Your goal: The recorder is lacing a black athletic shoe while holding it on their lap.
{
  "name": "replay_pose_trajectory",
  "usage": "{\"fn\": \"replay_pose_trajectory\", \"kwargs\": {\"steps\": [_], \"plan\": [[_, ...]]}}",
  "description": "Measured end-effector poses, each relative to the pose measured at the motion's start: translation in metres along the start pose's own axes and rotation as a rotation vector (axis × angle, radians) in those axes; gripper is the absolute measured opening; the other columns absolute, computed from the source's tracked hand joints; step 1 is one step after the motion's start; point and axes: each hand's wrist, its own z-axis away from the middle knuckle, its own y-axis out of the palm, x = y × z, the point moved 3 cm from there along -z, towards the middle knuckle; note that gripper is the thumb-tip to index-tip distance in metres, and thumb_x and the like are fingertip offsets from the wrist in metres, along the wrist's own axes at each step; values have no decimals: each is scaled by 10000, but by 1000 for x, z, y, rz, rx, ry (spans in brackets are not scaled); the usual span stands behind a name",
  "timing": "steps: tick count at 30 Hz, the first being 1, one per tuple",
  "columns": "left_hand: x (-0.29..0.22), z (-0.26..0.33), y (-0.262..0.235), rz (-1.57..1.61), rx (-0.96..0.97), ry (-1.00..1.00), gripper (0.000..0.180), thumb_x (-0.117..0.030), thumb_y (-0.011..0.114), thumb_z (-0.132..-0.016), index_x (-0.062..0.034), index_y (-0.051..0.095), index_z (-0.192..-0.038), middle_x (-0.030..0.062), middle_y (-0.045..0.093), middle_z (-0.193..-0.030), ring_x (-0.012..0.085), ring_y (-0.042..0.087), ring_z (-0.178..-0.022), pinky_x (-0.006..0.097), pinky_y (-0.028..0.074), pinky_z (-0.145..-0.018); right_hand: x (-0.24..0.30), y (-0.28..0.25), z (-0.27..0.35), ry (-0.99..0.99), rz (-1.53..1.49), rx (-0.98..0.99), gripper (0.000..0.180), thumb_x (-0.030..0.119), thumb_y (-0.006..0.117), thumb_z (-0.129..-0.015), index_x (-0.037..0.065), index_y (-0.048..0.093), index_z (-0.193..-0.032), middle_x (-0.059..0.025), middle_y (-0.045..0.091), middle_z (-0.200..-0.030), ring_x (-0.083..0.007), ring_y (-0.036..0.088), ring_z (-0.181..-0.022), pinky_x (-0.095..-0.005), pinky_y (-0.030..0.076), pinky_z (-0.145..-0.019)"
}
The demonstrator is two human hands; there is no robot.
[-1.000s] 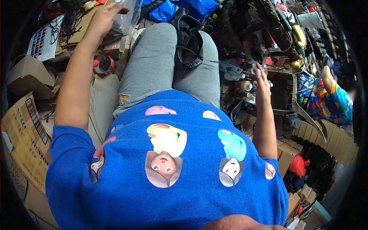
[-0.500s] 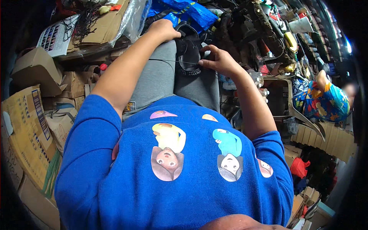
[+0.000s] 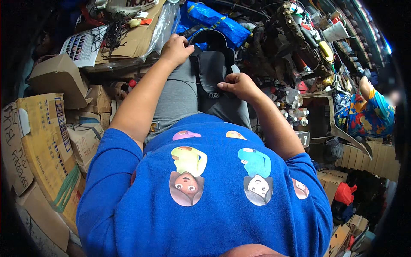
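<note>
- On the grey-trousered lap (image 3: 180,100) lies a black headset (image 3: 210,64); left hand (image 3: 175,49) curled on its band
- Right hand (image 3: 239,85) pinches its lower edge; blue bag (image 3: 209,17) just beyond

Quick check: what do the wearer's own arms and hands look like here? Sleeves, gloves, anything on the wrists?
Both hands are bare: left hand, right hand, no gloves, and no watch or band visible on either wrist. Forearms are uncovered. Short bright blue sleeves end above the elbows, part of a blue T-shirt with cartoon figures printed on the front.
</note>
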Motion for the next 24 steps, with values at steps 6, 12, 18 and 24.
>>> {"fn": "replay_pose_trajectory", "kwargs": {"steps": [6, 12, 18, 24], "plan": [[-45, -26, 25, -236, 220, 103, 257, -210, 575, -752, -82, 661, -957, 160, 567, -1081, 338, 571, -1012, 433, 465, -873, -12, -12, 30, -14, -208, -188, 411, 385, 633, -850, 6, 571, -705, -69, 486, -561, -137, 471, -558, -348, 409, -554], [-82, -42, 74, -462, 474, 66, 303, -127, 538, -800, -158, 675, -1068, 124, 580, -1202, 295, 588, -1083, 433, 461, -896, -34, -13, 34, 114, -126, -313, 383, 397, 644, -841, 17, 652, -804, -100, 579, -620, -147, 529, -592, -337, 442, -584], [-76, -66, 91, -541, 812, -141, 424, -337, 747, -734, -95, 671, -1074, 123, 636, -1136, 293, 605, -1065, 435, 486, -867, -38, -24, 30, 128, -381, -208, 408, 428, 677, -812, 20, 683, -823, -20, 595, -618, -98, 533, -583, -291, 445, -568], [-52, -77, 109, -421, 852, -53, 543, -473, 732, -719, -89, 661, -1095, 124, 643, -1117, 280, 613, -1039, 379, 476, -887, -23, -27, 29, 203, -262, -174, 289, 300, 692, -834, 32, 640, -739, 59, 500, -603, -37, 408, -579, -235, 341, -526]]}}
